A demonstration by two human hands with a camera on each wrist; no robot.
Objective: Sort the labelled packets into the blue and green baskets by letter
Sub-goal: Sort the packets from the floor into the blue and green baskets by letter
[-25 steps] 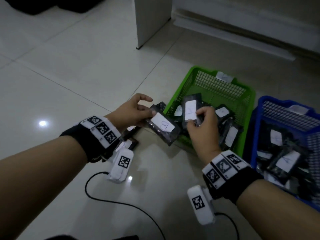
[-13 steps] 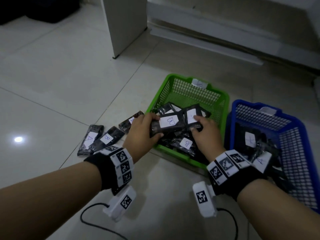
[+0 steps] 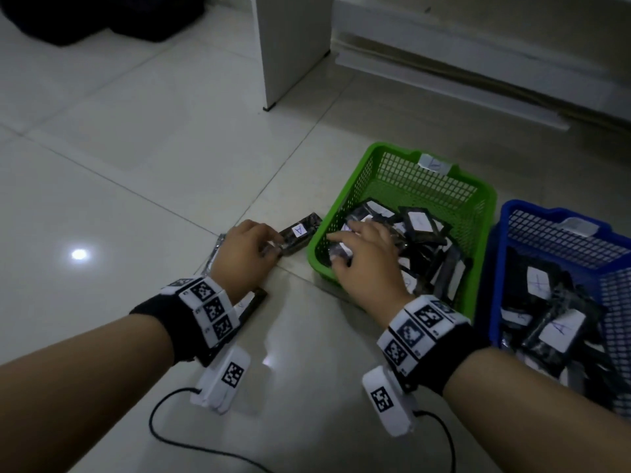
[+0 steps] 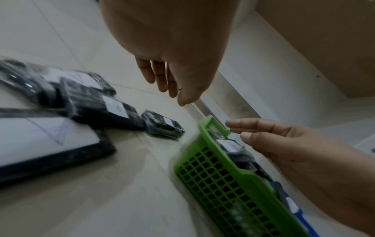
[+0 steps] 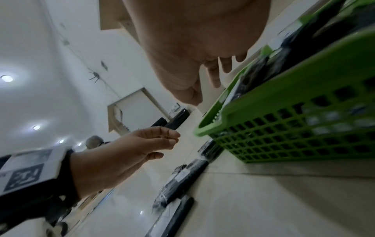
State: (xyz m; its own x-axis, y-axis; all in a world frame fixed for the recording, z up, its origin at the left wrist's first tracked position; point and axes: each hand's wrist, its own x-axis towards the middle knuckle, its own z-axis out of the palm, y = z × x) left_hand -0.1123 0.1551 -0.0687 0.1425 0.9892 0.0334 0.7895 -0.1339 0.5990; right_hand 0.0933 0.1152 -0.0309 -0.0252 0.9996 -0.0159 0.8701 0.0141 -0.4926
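Observation:
The green basket [image 3: 426, 186] holds several black packets with white labels. To its right, the blue basket [image 3: 553, 233] holds packets marked A [image 3: 560, 331]. My left hand [image 3: 269, 247] hovers open over the floor just left of the green basket, its fingertips at a loose packet marked A [image 3: 300, 232]. More loose packets [image 4: 113, 109] lie under that wrist. In the left wrist view the fingers [image 4: 162, 83] hang straight and hold nothing. My right hand [image 3: 336, 250] is spread open over the green basket's near left corner [image 5: 304, 121], above the packets.
A white cabinet leg [image 3: 293, 46] stands on the tiled floor behind the baskets, with a low white ledge [image 3: 444, 87] along the back. A black cable [image 3: 191, 438] trails from the left wrist camera. A dark bundle [image 3: 102, 15] lies at the far left.
Both hands have let go of the packets they held over the green basket. My left hand has moved left out of the basket to the loose packets on the floor.

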